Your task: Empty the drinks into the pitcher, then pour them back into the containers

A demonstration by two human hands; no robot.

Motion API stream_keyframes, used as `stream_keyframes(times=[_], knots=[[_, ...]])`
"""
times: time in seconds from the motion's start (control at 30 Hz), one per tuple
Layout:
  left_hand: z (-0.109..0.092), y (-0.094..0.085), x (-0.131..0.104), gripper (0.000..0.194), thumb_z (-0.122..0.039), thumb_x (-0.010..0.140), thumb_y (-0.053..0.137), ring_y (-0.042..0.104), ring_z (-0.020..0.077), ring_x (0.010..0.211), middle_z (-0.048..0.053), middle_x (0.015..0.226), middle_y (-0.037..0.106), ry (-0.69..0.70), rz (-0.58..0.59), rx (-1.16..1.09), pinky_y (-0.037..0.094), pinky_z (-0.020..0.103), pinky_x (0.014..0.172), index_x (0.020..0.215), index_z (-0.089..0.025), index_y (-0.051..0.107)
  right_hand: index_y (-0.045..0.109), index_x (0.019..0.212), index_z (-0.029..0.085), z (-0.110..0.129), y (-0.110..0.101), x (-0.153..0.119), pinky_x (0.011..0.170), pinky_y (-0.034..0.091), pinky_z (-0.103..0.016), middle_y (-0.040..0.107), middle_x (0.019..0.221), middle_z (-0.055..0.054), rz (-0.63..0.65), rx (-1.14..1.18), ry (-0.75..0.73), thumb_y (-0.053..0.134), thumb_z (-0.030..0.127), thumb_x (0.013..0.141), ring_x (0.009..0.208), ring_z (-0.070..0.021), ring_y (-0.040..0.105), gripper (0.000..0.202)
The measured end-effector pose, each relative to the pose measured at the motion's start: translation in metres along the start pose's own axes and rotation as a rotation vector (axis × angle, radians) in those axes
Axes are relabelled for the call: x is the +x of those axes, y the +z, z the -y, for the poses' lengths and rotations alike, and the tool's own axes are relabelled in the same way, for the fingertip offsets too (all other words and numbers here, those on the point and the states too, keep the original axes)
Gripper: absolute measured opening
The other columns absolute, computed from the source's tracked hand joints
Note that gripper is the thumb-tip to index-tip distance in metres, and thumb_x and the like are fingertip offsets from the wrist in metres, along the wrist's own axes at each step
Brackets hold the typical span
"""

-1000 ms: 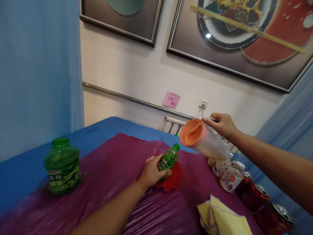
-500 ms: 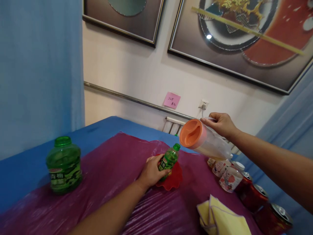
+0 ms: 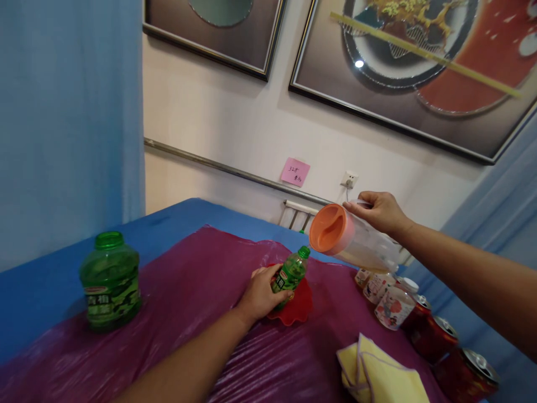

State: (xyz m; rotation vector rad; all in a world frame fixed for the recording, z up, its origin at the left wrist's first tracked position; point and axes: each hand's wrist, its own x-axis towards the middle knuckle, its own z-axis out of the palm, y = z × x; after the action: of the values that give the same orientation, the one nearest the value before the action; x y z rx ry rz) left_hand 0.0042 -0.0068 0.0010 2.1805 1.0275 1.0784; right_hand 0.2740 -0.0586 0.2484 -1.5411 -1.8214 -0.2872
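My left hand (image 3: 264, 294) is wrapped round a small green plastic bottle (image 3: 291, 271), uncapped at the top as far as I can see. The bottle leans slightly right over a red scalloped dish (image 3: 301, 308). Raised at the right, my right hand (image 3: 380, 211) grips the handle of a clear plastic pitcher (image 3: 364, 246) with an orange lid (image 3: 329, 228). The pitcher is tipped left, its lid close to the bottle's mouth, with pale yellowish liquid lying along its lower side. Whether liquid is flowing out is too small to make out.
A large green wide-necked bottle (image 3: 109, 282) stands at the left. Purple plastic sheeting (image 3: 180, 313) covers part of the blue table (image 3: 176, 221). Along the right are labelled bottles (image 3: 394, 305), several red cans (image 3: 467, 374) and a folded yellow cloth (image 3: 381, 375).
The pitcher's lid has shifted very slightly to the right, and its body tilts marginally more. My left hand and the small green bottle stay in place.
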Motion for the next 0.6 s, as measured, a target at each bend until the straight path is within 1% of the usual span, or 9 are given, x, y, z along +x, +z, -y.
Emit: stream_keyframes(times=[0.23, 0.47, 0.6], knots=[[-0.0026, -0.0013, -0.0002, 0.067, -0.037, 0.067, 0.086, 0.063, 0.0322, 0.115, 0.008, 0.123, 0.072, -0.004, 0.002, 0.005, 0.043, 0.044, 0.104, 0.129, -0.024, 0.065, 0.034, 0.054, 0.023, -0.0012, -0.0010, -0.0001, 0.048, 0.021, -0.026, 0.028, 0.055, 0.006, -0.002, -0.003, 0.013, 0.065, 0.070, 0.078, 0.054, -0.0095, 0.027, 0.061], [0.0006, 0.0013, -0.0005, 0.069, -0.038, 0.066, 0.086, 0.062, 0.0321, 0.116, 0.008, 0.124, 0.072, -0.005, -0.007, -0.004, 0.042, 0.044, 0.105, 0.130, -0.024, 0.064, 0.032, 0.054, 0.023, 0.0020, -0.0017, 0.0018, 0.048, 0.021, -0.027, 0.028, 0.054, 0.005, 0.004, -0.009, 0.000, 0.066, 0.069, 0.077, 0.054, -0.0098, 0.027, 0.061], [-0.0003, 0.0006, -0.0004, 0.068, -0.038, 0.066, 0.086, 0.062, 0.0326, 0.116, 0.008, 0.124, 0.072, -0.006, -0.001, -0.009, 0.042, 0.044, 0.105, 0.130, -0.025, 0.064, 0.035, 0.054, 0.023, 0.0022, -0.0035, 0.0023, 0.048, 0.021, -0.027, 0.029, 0.055, 0.005, 0.005, -0.023, -0.003, 0.065, 0.068, 0.078, 0.054, -0.0101, 0.028, 0.059]])
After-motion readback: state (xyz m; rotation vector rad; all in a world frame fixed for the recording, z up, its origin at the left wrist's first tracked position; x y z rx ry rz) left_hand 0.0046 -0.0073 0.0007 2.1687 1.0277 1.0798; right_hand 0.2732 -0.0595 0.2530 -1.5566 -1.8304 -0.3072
